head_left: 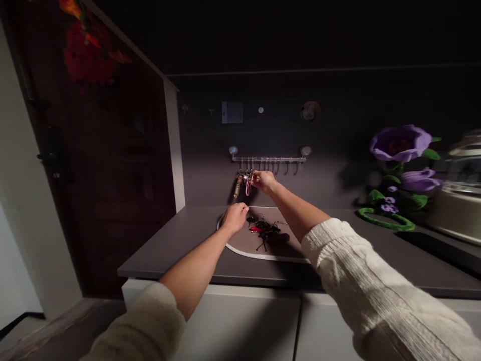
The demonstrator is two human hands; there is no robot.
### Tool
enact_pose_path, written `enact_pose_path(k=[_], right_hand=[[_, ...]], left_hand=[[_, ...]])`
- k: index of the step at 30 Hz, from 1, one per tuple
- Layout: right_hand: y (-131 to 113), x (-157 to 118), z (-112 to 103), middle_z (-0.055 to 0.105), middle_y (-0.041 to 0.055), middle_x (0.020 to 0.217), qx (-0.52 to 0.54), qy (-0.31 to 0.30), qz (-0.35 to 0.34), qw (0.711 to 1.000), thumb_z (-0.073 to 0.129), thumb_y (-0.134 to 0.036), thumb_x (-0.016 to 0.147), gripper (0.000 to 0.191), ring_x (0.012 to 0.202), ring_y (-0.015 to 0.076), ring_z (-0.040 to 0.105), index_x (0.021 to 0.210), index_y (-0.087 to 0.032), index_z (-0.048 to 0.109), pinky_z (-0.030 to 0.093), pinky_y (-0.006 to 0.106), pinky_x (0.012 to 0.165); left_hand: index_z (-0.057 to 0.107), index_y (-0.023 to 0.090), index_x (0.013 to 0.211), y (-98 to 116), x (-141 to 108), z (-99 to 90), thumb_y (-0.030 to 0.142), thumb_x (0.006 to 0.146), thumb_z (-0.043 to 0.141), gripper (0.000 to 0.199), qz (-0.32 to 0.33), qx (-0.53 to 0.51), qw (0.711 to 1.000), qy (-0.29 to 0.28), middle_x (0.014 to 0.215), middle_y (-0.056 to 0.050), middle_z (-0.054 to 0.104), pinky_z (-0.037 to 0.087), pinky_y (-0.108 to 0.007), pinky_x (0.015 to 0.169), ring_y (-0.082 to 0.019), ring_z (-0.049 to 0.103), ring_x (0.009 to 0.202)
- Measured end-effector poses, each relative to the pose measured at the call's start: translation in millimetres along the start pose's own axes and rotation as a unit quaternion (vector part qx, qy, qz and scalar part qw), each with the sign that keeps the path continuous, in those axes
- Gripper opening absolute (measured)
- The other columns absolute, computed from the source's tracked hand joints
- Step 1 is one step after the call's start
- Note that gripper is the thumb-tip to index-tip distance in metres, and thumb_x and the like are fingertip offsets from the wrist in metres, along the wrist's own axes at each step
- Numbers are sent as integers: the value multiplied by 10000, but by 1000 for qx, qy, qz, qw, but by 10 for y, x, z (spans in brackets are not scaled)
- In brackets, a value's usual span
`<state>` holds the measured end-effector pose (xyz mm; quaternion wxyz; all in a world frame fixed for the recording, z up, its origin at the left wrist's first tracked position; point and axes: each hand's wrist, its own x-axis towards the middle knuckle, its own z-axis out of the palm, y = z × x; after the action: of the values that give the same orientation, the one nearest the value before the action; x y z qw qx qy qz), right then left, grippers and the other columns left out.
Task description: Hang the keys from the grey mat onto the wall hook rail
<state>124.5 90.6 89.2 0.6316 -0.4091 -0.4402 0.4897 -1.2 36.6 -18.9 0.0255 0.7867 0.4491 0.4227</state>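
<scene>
A clear rail (pixel 278 160) with several hooks is fixed to the dark wall. From its left hooks hang a brown keychain strap (pixel 237 187) and a pink key loop (pixel 247 187). My right hand (pixel 264 181) is raised to the rail, its fingers pinched on a small key ring just right of the pink loop. Lower down, my left hand (pixel 235 216) is closed above the left part of a white-rimmed mat (pixel 240 249); whatever it may hold is hidden. On the mat lies a tangle of dark keys and cords (pixel 267 228) with a red piece among them.
On the right of the grey counter (pixel 165 243) stand purple flowers (pixel 401 144) with a green ring base, a dark flat object and a glass-topped appliance (pixel 462 195). A dark door (pixel 124 165) is at the left. White cabinet doors (pixel 240 321) lie below.
</scene>
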Motion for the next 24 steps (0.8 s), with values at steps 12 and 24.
enact_pose_path(k=[12,24], right_hand=[[101,-14,-57,588,9,544,-13,-23,-31,999,453,-22,712,144,473,66,537,676,-121,552,427,178,486],[171,-157,-100,531,-18,510,-45,-23,-9,999,436,-34,753,171,410,33,460,631,-127,511,394,166,485]], left_hand=[[625,167,802,11,-1,1,218,812,412,219,-7,2,1000,-8,781,-54,632,390,-262,701,-150,539,738],[620,151,828,-71,30,-52,201,809,410,217,-5,-14,1000,-25,812,-59,623,387,-261,719,-146,529,757]])
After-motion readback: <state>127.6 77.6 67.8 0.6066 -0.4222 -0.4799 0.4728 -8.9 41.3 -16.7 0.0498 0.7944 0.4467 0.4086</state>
